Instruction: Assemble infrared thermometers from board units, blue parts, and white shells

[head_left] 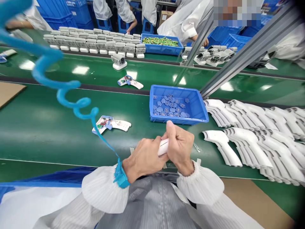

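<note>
Both hands are closed around a white plastic housing (163, 147), close to my body over the near edge of the green bench. Only a short strip of it, with a thin dark seam, shows between the fingers. My left hand (147, 156) wraps its left part and wears a blue wrist strap (121, 173) with a coiled cord. My right hand (179, 144) grips its right part, thumb on top. Left of the hands lies an opened white housing half (121, 124) with wires and a blue part inside. Beyond the hands stands a blue bin (178, 119) of small blue-grey parts.
Rows of white gun-shaped shells (220, 137) lie at right. A metal post (245, 47) rises behind the bin. Another wired housing (130, 82) rests on the conveyor (95, 71). The coiled blue cord (62, 84) hangs across the left. Co-workers are at the far side.
</note>
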`<action>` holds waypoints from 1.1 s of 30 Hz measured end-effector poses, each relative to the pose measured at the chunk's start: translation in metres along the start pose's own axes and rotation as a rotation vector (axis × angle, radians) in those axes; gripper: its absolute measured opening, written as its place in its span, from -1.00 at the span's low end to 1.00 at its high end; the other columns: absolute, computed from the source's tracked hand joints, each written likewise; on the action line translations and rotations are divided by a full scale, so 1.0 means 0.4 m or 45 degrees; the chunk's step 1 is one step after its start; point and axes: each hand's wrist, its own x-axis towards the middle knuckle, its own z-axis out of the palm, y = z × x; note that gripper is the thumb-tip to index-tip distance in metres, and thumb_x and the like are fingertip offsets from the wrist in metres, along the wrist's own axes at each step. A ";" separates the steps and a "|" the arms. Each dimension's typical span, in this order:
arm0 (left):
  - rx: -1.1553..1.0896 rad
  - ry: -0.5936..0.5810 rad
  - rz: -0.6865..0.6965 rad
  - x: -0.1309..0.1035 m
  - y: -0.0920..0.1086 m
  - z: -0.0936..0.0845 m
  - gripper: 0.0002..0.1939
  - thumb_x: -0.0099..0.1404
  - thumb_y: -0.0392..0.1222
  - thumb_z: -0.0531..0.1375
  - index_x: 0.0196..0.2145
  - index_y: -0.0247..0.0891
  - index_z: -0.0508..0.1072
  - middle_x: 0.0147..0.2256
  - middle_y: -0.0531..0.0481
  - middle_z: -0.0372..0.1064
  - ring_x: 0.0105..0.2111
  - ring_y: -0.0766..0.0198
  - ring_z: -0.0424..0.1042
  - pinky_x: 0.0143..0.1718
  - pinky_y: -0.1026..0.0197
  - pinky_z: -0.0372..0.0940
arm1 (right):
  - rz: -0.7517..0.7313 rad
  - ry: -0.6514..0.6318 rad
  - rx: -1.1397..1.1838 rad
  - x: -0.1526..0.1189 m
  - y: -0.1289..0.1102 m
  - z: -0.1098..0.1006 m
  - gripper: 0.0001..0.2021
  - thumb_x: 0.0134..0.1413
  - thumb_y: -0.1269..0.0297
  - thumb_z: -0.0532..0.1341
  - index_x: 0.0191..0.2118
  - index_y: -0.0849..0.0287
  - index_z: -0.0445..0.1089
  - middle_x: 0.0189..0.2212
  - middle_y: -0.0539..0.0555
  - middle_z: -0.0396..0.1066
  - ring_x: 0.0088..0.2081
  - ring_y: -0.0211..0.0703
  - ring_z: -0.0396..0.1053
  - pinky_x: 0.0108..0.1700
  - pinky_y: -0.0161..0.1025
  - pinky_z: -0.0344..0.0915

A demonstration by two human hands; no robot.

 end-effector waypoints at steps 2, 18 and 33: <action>-0.048 0.021 0.013 0.004 0.003 0.000 -0.73 0.33 0.00 0.15 -0.26 -0.29 0.38 -0.37 -0.11 0.53 -0.46 0.11 0.48 -0.50 0.20 0.10 | 0.157 -0.006 0.147 0.001 0.000 -0.007 -0.44 0.37 0.10 0.07 -0.69 0.17 0.29 -0.71 -0.03 0.26 -0.63 -0.33 0.18 -0.51 -0.27 0.08; -0.237 0.043 -0.036 0.024 -0.017 0.029 -0.79 0.27 -0.07 0.20 -0.26 -0.27 0.42 -0.37 -0.08 0.54 -0.44 0.14 0.50 -0.46 0.21 0.20 | -0.184 -0.043 -0.340 0.035 0.007 0.007 -0.43 0.37 0.20 0.03 -0.73 0.14 0.14 -0.75 -0.03 0.20 -0.64 -0.33 0.13 -0.49 -0.22 -0.02; -0.313 0.054 0.013 0.047 -0.022 0.035 -0.81 0.21 -0.25 0.14 -0.21 -0.31 0.45 -0.34 -0.17 0.54 -0.37 0.01 0.53 -0.41 0.14 0.25 | -0.370 -0.260 -0.488 0.058 0.004 0.002 -0.44 0.37 0.20 0.03 -0.72 0.14 0.11 -0.74 -0.04 0.17 -0.63 -0.34 0.09 -0.48 -0.22 -0.05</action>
